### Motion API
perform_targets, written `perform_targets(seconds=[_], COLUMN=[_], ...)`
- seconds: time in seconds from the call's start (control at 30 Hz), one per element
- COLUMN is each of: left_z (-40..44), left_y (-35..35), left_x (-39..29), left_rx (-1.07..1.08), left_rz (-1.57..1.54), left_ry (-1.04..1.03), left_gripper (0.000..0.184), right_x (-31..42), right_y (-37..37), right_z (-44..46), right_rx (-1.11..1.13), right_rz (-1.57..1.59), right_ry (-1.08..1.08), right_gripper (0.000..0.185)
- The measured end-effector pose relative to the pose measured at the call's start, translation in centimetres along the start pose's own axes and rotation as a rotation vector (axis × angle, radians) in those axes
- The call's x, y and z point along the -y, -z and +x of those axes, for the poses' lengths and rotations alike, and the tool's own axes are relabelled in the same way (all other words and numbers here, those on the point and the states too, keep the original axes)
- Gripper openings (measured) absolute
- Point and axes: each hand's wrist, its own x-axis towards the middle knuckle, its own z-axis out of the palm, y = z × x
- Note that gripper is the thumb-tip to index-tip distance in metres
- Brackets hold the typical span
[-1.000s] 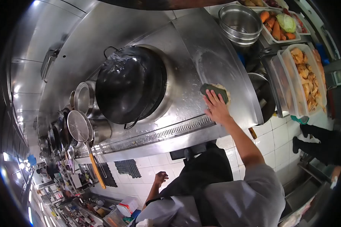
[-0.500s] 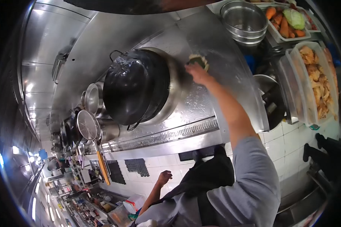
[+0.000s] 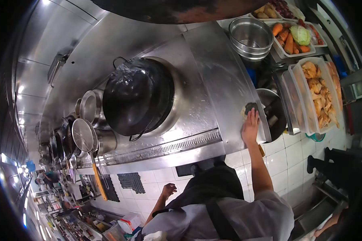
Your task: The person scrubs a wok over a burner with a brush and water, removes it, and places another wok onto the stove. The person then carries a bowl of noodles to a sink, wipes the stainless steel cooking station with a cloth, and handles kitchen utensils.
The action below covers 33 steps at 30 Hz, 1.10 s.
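Note:
My right hand (image 3: 250, 125) presses a dark green scouring pad (image 3: 251, 107), with a pale cloth-like edge, on the right end of the steel counter (image 3: 213, 80). Its fingers lie stretched over the pad. Low beside my body, away from the counter, hangs my left hand (image 3: 169, 190), fingers curled; whether anything is in them is too small to tell. A large black wok (image 3: 134, 98) rests on the stove at the middle left, left of my right hand. Wet streaks and drops show on the steel.
Strainers (image 3: 83, 135) and pots stand left of the wok. At the right are steel bowls (image 3: 251, 38), a deep pot (image 3: 279, 120), a basket of carrots and cabbage (image 3: 289, 47), and a tub of cooked meat (image 3: 319, 96). Another person's dark-clad legs (image 3: 330, 164) show at far right.
My right hand with the pad has moved from near the wok to the counter's right edge. The camera view has shifted slightly. My left hand stays low.

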Motion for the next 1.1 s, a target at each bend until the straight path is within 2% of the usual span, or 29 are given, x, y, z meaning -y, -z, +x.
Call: perform_targets(seconds=[0.07,0.13,0.17,0.27,0.33,0.37,0.43,0.5,0.53,0.63,0.7,0.77,0.8,0.83,0.9,0.93,1.0,1.03,1.07,1.1], left_z=[-0.2,-0.8,-0.9,-1.3,-2.2,-2.5,-3.3,-3.2,-3.1,-3.8,-4.2,-4.0,-3.9,-3.4,-2.2,-3.6,-1.7,-0.6,-0.6,-1.2], left_y=[-0.5,-0.7,-1.0,-0.3,-0.4,-0.6,-0.7,-0.6,-0.7,-1.3,-1.9,-2.2,-2.5,-2.4,-2.3,-3.2,-3.0,-3.0,-3.2,-3.4], left_x=[0.4,0.0,-0.4,0.4,-0.3,-0.7,-0.7,-0.3,-0.2,-0.9,-0.2,0.4,0.9,2.4,5.9,4.4,8.9,10.5,10.7,10.0], left_rx=[-0.025,-0.038,-0.057,-0.042,-0.067,-0.077,-0.085,-0.069,-0.087,-0.080,-0.102,-0.117,-0.112,-0.064,0.026,-0.057,-0.006,0.015,-0.006,-0.018], left_rz=[0.018,0.019,0.043,-0.042,-0.018,-0.005,-0.001,0.028,0.027,0.077,0.017,-0.005,-0.033,0.013,0.101,0.057,0.191,0.257,0.324,0.239], left_ry=[0.018,0.016,0.035,-0.075,-0.073,-0.071,-0.076,-0.117,-0.108,-0.072,-0.107,-0.119,-0.094,-0.190,-0.383,-0.124,-0.326,-0.431,-0.394,-0.318], left_gripper=[0.026,0.026,0.026,0.028,0.029,0.029,0.030,0.030,0.029,0.029,0.030,0.030,0.028,0.029,0.030,0.029,0.027,0.026,0.021,0.021], right_x=[-0.2,1.6,2.7,6.8,10.7,12.4,15.2,16.1,16.2,14.6,13.5,11.9,11.1,10.5,10.1,9.3,7.6,7.6,7.8,8.2], right_y=[-2.9,-5.0,-5.8,-8.9,-10.4,-11.5,-13.7,-11.9,-10.5,-11.3,-10.1,-8.3,-7.4,-6.2,-0.2,0.1,-0.4,-0.6,-0.9,-1.2], right_z=[5.0,10.8,14.3,21.9,24.5,24.6,23.6,21.8,20.5,16.6,14.0,10.9,9.0,7.2,4.4,1.8,-2.8,-3.9,-5.2,-5.7], right_rx=[-0.073,-0.047,-0.014,0.075,0.179,0.155,0.114,0.197,0.237,0.166,0.180,0.314,0.396,0.476,0.285,0.247,0.153,0.178,0.210,0.238], right_rz=[0.100,0.040,0.033,0.041,0.008,0.058,0.154,0.115,0.089,0.154,0.185,0.344,0.552,0.751,0.798,0.609,0.230,0.190,0.154,0.120], right_ry=[0.056,0.046,0.028,0.042,0.118,0.182,0.304,0.447,0.520,0.656,0.686,0.688,0.535,0.372,0.311,0.378,0.499,0.468,0.435,0.403], right_gripper=[0.053,0.056,0.055,0.052,0.052,0.051,0.050,0.048,0.047,0.043,0.043,0.042,0.042,0.042,0.039,0.040,0.043,0.045,0.047,0.049])
